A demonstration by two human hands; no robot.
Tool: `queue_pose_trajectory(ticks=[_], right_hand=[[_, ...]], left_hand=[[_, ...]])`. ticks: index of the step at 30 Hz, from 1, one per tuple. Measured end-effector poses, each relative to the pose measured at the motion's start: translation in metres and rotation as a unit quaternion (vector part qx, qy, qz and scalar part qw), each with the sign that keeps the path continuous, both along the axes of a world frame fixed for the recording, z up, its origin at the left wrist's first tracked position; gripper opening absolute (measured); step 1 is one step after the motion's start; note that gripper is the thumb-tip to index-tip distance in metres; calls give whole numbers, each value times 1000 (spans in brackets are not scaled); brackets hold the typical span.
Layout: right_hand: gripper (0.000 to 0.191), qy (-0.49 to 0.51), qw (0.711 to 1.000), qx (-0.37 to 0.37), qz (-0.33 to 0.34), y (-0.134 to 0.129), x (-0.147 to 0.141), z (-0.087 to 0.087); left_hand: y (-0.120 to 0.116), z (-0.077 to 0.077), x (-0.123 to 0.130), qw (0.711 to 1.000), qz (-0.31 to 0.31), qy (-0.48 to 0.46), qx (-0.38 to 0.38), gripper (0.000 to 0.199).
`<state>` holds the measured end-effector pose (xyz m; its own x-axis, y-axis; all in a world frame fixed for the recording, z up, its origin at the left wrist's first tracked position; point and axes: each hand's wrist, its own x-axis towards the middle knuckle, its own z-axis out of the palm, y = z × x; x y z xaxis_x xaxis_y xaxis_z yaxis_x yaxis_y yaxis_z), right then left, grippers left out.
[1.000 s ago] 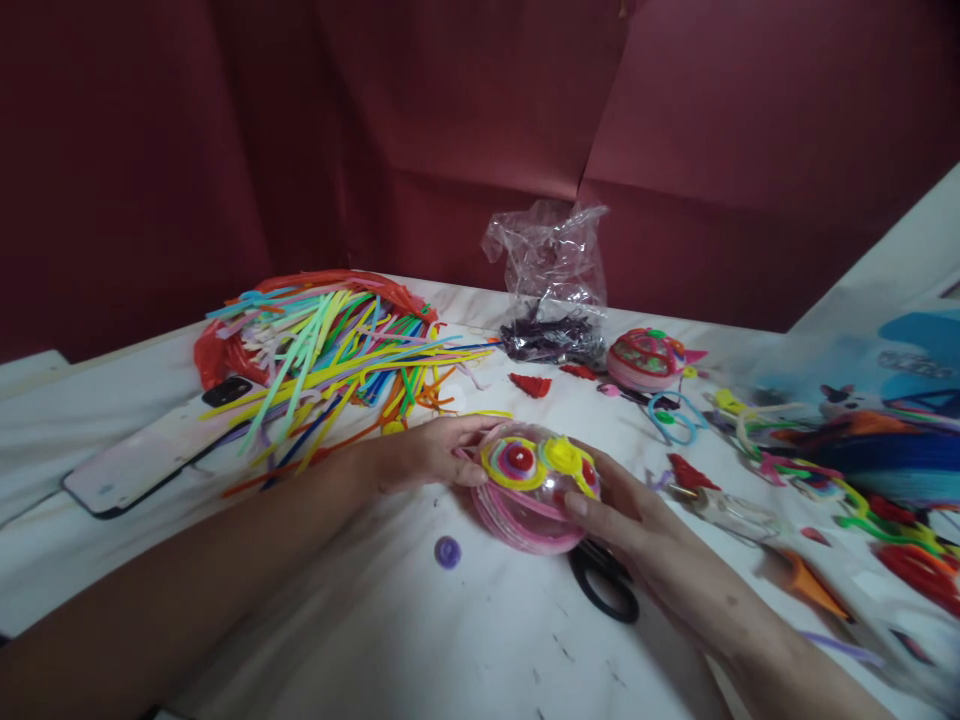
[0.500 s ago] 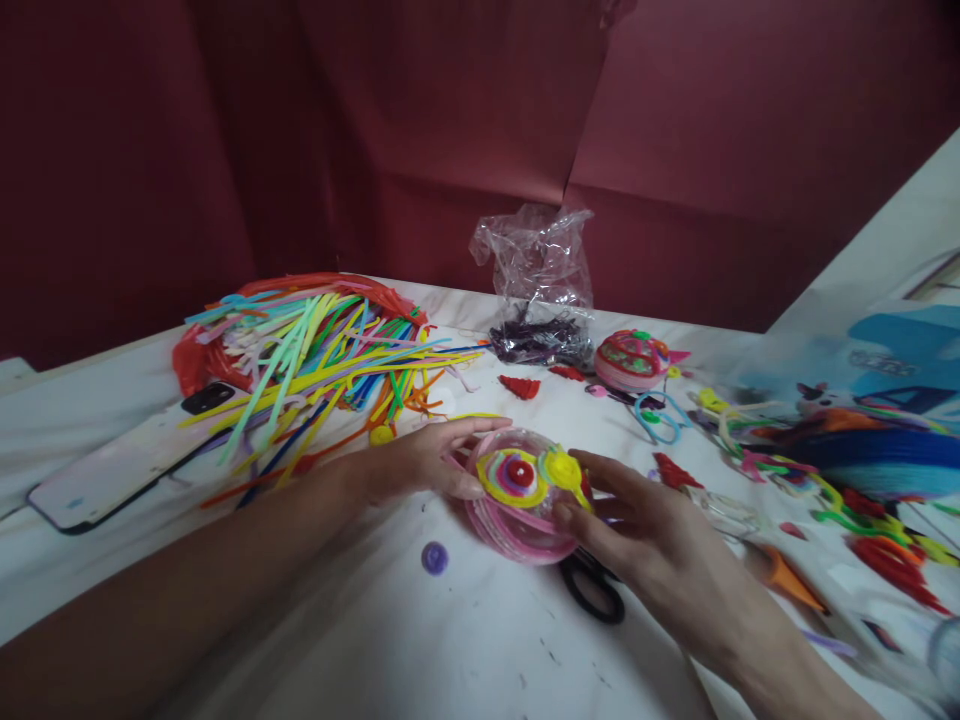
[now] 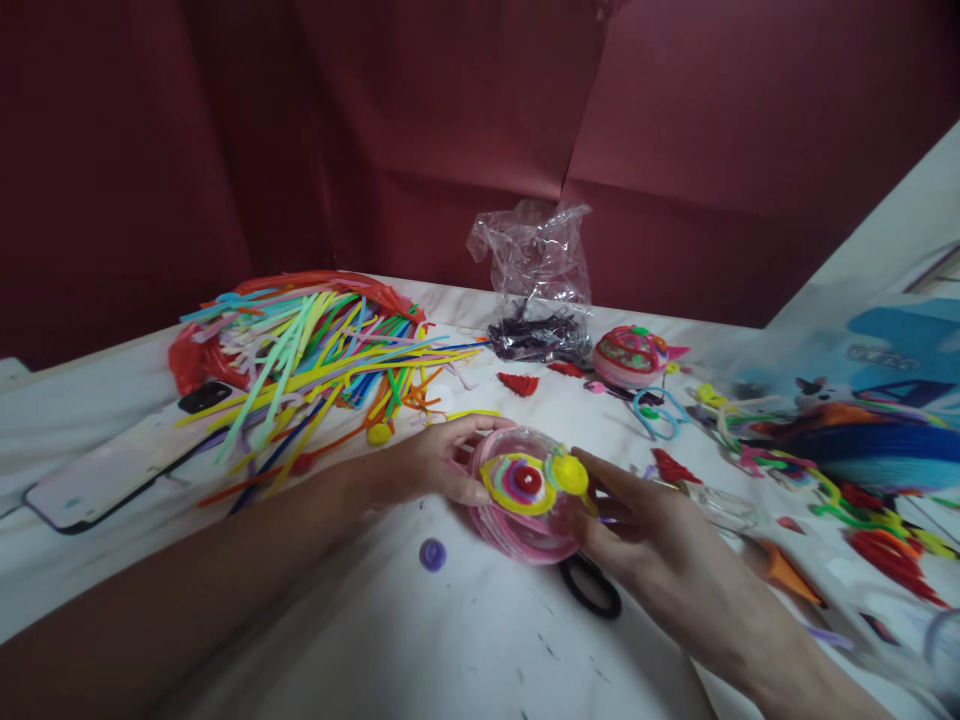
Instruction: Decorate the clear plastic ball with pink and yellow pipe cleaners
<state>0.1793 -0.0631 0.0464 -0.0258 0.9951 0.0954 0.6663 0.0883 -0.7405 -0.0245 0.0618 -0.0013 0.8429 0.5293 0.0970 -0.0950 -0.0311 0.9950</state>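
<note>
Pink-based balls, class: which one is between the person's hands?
The nearer ball, showing a yellow-edged eye; the other ball sits farther back, beside the clear bag.

I see clear, glossy plastic and fuzzy pink pile on the ball (image 3: 506, 537) at lower centre. Above centre, the bag (image 3: 536, 262) is thin, crinkled, shiny plastic. Left of centre, I make out matt, fuzzy stems (image 3: 319, 345); far left, a smooth, pearly phone (image 3: 112, 462). My tabletop (image 3: 352, 630) looks smooth and marbled, the red backdrop (image 3: 450, 110) creased, faintly sheened.
</note>
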Motion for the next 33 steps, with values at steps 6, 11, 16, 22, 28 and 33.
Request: queue_pose_trajectory(ticks=[6, 11, 16, 22, 28, 33], right_hand=[[48, 29, 999, 1, -29, 2, 5, -5], [43, 34, 999, 7, -19, 1, 2, -3], [46, 23, 999, 2, -26, 0, 1, -3], [56, 29, 999, -22, -10, 2, 5, -7], [69, 64, 997, -44, -4, 4, 7, -3], [68, 45, 998, -39, 1, 4, 8, -7]], left_hand=[[11, -16, 0, 1000, 2, -8, -1, 77], [16, -22, 1, 1000, -6, -18, 4, 79], [14, -20, 2, 1000, -11, -24, 8, 74], [10, -15, 1, 1000, -12, -25, 6, 73], [14, -17, 1, 1000, -11, -19, 0, 75], [15, -20, 1, 1000, -13, -20, -8, 74]])
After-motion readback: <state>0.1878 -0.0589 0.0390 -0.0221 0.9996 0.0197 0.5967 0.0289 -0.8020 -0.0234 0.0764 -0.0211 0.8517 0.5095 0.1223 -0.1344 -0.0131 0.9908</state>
